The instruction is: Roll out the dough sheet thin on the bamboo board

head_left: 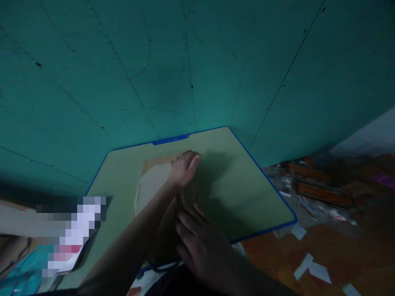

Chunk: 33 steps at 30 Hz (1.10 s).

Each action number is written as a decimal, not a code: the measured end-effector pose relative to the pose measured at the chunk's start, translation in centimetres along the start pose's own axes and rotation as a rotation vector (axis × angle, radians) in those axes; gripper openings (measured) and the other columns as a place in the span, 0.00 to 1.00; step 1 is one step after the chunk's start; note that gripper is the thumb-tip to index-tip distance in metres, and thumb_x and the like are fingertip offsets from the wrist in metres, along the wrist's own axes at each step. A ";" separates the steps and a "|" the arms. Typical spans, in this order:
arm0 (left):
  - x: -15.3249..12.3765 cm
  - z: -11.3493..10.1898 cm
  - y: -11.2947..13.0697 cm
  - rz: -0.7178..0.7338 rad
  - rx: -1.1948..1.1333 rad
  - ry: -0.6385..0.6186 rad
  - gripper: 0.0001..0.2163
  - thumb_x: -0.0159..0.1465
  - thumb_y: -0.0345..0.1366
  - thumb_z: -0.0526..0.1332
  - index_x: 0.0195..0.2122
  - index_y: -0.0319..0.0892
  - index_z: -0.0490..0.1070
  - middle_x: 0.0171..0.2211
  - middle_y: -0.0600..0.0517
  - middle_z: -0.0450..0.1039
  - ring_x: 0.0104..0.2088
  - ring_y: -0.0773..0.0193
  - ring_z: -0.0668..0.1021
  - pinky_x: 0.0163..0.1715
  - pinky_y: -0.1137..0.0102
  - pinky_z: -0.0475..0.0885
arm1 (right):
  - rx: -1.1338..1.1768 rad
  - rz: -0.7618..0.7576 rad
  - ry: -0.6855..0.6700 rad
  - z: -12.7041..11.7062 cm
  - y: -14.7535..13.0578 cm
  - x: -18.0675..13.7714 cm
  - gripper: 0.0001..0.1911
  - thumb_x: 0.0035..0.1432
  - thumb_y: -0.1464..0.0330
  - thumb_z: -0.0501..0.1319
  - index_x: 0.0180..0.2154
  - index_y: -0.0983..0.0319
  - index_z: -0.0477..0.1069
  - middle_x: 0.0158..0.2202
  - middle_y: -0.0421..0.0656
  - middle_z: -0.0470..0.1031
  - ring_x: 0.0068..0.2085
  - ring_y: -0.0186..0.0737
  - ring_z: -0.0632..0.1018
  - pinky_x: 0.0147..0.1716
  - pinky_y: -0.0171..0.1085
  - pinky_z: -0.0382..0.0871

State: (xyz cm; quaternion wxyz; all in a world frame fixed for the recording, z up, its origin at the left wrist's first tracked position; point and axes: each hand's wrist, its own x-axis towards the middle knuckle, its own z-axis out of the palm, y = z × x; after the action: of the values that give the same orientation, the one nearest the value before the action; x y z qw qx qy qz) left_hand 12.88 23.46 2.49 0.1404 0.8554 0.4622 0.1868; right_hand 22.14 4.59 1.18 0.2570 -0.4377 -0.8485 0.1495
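Observation:
A green cutting mat [243, 185] with a blue rim lies on the floor against a teal wall. On it rests a tan, rounded piece of material [152, 185] over a brown cardboard sheet [154, 163]. My left hand [184, 167] reaches far across and presses down on the far end of the tan piece, fingers curled over its edge. Close to me, my right hand [202, 242] lies flat with fingers spread on the near part of the piece.
The teal wall [197, 61], marked with drawn lines, stands right behind the mat. Orange packets and clear wrappers [317, 185] clutter the floor on the right, with white paper scraps [311, 267] nearer. A blurred patch covers things at lower left.

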 end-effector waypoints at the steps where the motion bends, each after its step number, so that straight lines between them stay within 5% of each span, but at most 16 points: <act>1: 0.4 0.3 0.6 0.021 -0.012 -0.008 0.23 0.76 0.44 0.40 0.55 0.44 0.72 0.57 0.46 0.75 0.61 0.57 0.73 0.61 0.58 0.68 | -0.001 0.017 -0.013 -0.2 0.3 -0.3 0.26 0.71 0.62 0.55 0.66 0.65 0.61 0.71 0.50 0.59 0.72 0.44 0.55 0.71 0.48 0.52; 6: -0.9 -0.4 -0.2 0.088 0.010 -0.042 0.21 0.75 0.45 0.45 0.54 0.45 0.73 0.57 0.46 0.76 0.61 0.56 0.74 0.62 0.57 0.68 | -0.073 -0.066 -0.082 0.5 0.0 1.2 0.20 0.67 0.62 0.60 0.56 0.64 0.72 0.64 0.53 0.69 0.71 0.50 0.58 0.70 0.52 0.54; 9: -4.1 -2.3 -4.0 0.075 0.064 -0.051 0.23 0.74 0.46 0.45 0.60 0.40 0.70 0.64 0.41 0.69 0.69 0.49 0.64 0.68 0.48 0.57 | -0.092 -0.222 -0.061 1.7 -2.0 3.8 0.14 0.66 0.62 0.60 0.46 0.65 0.77 0.56 0.53 0.74 0.65 0.51 0.65 0.69 0.48 0.57; 15: -7.6 -5.2 -10.1 0.084 0.146 -0.140 0.26 0.73 0.46 0.45 0.66 0.39 0.64 0.70 0.41 0.58 0.73 0.46 0.54 0.69 0.44 0.53 | -0.121 -0.357 0.022 3.9 -5.4 7.1 0.18 0.66 0.61 0.58 0.46 0.68 0.76 0.57 0.57 0.73 0.61 0.54 0.69 0.66 0.50 0.59; 20: -4.4 -2.6 -5.9 0.119 0.117 -0.135 0.26 0.75 0.45 0.43 0.67 0.39 0.63 0.71 0.43 0.58 0.73 0.49 0.52 0.70 0.46 0.48 | -0.060 -0.184 0.026 3.5 -3.4 4.6 0.14 0.68 0.65 0.56 0.48 0.65 0.75 0.57 0.51 0.74 0.65 0.50 0.66 0.69 0.48 0.55; 25: -1.8 -0.5 0.2 0.199 0.051 -0.077 0.21 0.73 0.44 0.52 0.63 0.41 0.68 0.66 0.43 0.66 0.71 0.51 0.60 0.69 0.52 0.56 | 0.001 0.060 0.084 2.3 -1.4 1.3 0.11 0.67 0.66 0.58 0.47 0.60 0.75 0.67 0.50 0.66 0.71 0.51 0.59 0.68 0.53 0.59; 27: -2.7 -1.6 -0.1 0.102 0.065 -0.009 0.20 0.73 0.42 0.52 0.62 0.43 0.68 0.66 0.45 0.67 0.68 0.54 0.65 0.65 0.57 0.64 | -0.006 0.066 0.096 2.4 -1.3 0.8 0.12 0.66 0.67 0.59 0.49 0.61 0.74 0.69 0.50 0.63 0.71 0.52 0.59 0.68 0.55 0.59; 29: -5.0 -3.8 -2.2 -0.155 0.132 0.091 0.18 0.74 0.40 0.49 0.60 0.45 0.68 0.61 0.46 0.72 0.60 0.58 0.74 0.55 0.64 0.73 | -0.007 0.062 0.085 2.7 -1.4 0.7 0.14 0.65 0.69 0.59 0.52 0.61 0.72 0.69 0.50 0.63 0.71 0.52 0.59 0.67 0.56 0.61; 33: -10.7 -8.8 -8.6 -0.448 0.266 0.022 0.19 0.72 0.35 0.44 0.49 0.37 0.73 0.35 0.42 0.79 0.34 0.53 0.82 0.34 0.63 0.75 | -0.001 0.070 0.064 3.1 -1.5 0.6 0.19 0.63 0.69 0.60 0.55 0.60 0.70 0.70 0.48 0.60 0.72 0.51 0.57 0.68 0.55 0.60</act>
State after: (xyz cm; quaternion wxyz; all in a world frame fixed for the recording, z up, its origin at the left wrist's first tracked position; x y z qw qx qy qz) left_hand -2.75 19.59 4.74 0.0596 0.7405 0.6622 0.0978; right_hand 19.06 4.16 -0.44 0.2786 -0.4719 -0.8240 0.1440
